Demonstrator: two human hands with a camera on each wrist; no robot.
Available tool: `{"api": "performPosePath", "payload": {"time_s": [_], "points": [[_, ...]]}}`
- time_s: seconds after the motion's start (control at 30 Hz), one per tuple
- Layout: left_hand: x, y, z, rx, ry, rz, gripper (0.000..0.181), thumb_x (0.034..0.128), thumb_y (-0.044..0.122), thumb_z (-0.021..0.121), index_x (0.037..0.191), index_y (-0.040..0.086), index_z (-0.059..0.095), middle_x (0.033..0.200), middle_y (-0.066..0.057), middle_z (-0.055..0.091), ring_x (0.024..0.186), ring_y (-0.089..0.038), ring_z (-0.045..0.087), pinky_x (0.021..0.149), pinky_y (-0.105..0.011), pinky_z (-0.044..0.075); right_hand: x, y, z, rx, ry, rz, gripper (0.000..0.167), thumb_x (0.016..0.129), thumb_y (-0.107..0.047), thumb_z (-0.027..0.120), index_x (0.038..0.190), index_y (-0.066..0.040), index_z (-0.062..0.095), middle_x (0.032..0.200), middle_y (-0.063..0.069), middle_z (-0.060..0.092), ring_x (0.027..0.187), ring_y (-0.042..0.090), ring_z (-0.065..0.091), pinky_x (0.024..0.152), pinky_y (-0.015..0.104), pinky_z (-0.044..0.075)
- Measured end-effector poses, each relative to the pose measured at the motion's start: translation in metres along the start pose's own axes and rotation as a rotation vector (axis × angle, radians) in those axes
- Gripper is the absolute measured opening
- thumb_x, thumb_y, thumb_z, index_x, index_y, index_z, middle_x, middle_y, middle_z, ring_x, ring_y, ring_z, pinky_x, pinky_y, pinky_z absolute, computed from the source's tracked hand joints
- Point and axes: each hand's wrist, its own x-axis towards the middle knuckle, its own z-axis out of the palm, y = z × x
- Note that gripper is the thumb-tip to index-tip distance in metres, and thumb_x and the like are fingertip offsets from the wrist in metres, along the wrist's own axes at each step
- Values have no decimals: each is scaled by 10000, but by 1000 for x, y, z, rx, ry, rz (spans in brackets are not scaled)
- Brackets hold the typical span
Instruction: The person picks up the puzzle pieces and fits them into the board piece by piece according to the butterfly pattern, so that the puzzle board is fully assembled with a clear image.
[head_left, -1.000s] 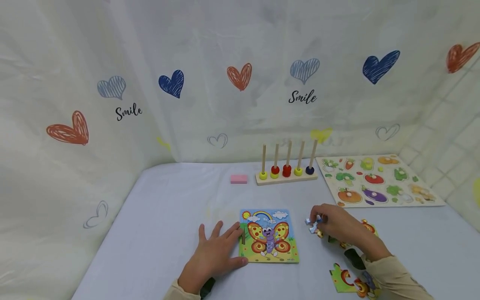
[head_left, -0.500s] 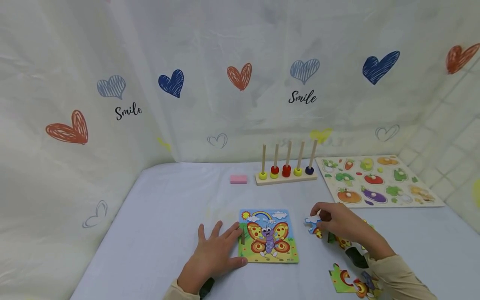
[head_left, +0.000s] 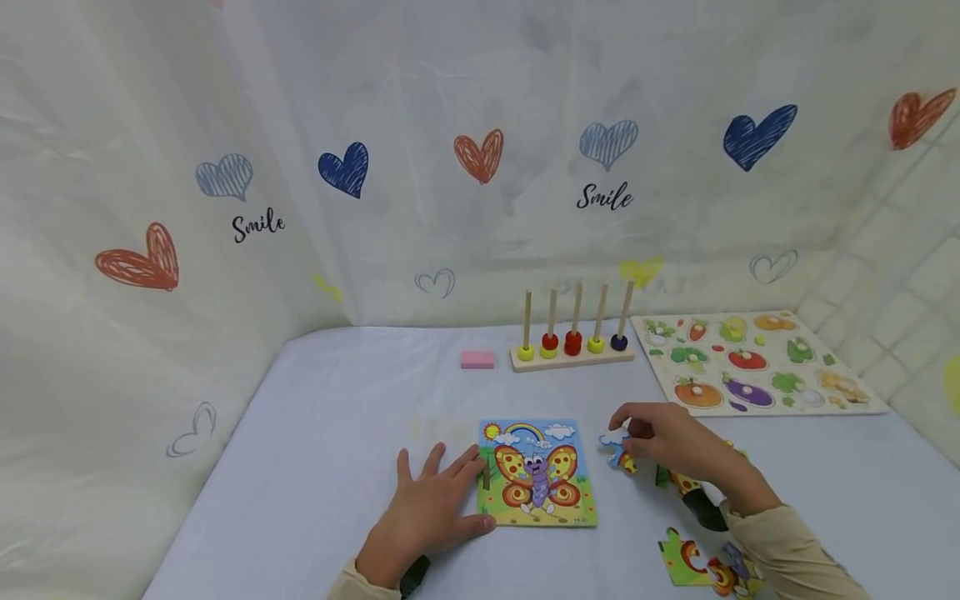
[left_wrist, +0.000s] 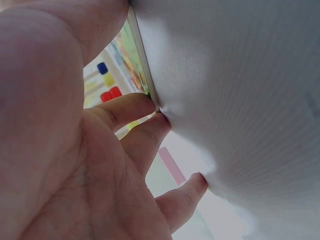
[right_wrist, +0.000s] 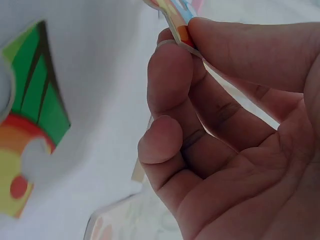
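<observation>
A square butterfly puzzle board (head_left: 537,483) lies flat in the middle of the white table. Against its left edge rests my left hand (head_left: 427,508), fingers spread and thumb at the lower left corner. The left wrist view shows fingertips touching the board's edge (left_wrist: 143,60) and the tabletop. To the right of the board, my right hand (head_left: 667,442) pinches a blue and white puzzle piece (head_left: 614,450) between thumb and fingers. Its orange-and-blue corner (right_wrist: 181,25) shows at the top of the right wrist view. A green and orange puzzle piece (right_wrist: 35,85) lies on the table beside that hand.
More loose puzzle pieces (head_left: 686,557) lie by the right forearm, partly hidden by it. Farther back stand a pink block (head_left: 477,360) and a peg stacker (head_left: 573,358) with coloured beads. A vegetable peg board (head_left: 750,362) lies at back right.
My right hand has moved slightly left toward the board, bringing the puzzle piece, which shows more of its face now. The left hand and the board have stayed put.
</observation>
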Motion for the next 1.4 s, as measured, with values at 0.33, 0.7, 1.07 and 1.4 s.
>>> {"api": "performPosePath", "payload": {"time_s": [0.33, 0.7, 1.07, 1.4], "points": [[0, 1, -2, -1, 5, 13, 813, 921, 679, 733, 1584, 256, 526, 1686, 56, 425, 1540, -437, 332, 1134, -850, 130, 15, -11, 7, 25, -15, -2, 184, 967, -48, 766, 1146, -67, 727, 801, -38, 594, 705, 174, 529, 600, 292, 447], [0, 1, -3, 9, -1, 4, 822, 917, 685, 731, 1589, 260, 520, 1689, 56, 419, 1540, -437, 330, 1134, -851, 133, 33, -26, 16, 26, -11, -31, 175, 979, -44, 753, 1148, -24, 711, 763, -39, 605, 677, 155, 550, 608, 298, 483], [0, -1, 0, 8, 5, 1, 811, 919, 689, 728, 1582, 265, 531, 1688, 65, 420, 1538, -430, 336, 1136, -847, 138, 46, -38, 24, 49, -18, -34, 155, 979, -46, 762, 1121, -14, 708, 749, -28, 615, 669, 162, 569, 609, 308, 493], [-1, 0, -2, 14, 0, -3, 809, 918, 692, 727, 1582, 274, 530, 1685, 71, 423, 1541, -430, 338, 1136, -845, 146, 57, -39, 36, 51, -18, -12, 121, 971, -44, 769, 1077, -22, 715, 757, -19, 642, 665, 156, 594, 621, 315, 527]]}}
